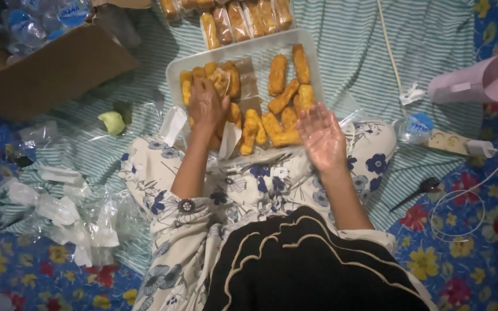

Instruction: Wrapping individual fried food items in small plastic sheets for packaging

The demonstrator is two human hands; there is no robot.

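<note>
A seated person works over a white tray (175,70) of golden fried rolls (283,95), propped on the lap w/ its near edge against the knees, so both arms reach it easily. Left hand (206,105) presses down at the tray's left side, fingers curled round one roll in the pile. Right hand (321,138) hovers at the near right corner, fingers spread & holding nothing, palm glistening, prob. oily. Wrapped rolls (243,20) line up beyond the far edge. Clear plastic wrappers (59,210) are heaped on the cloth at left; a pink jug (479,80) lies tipped at right.
</note>
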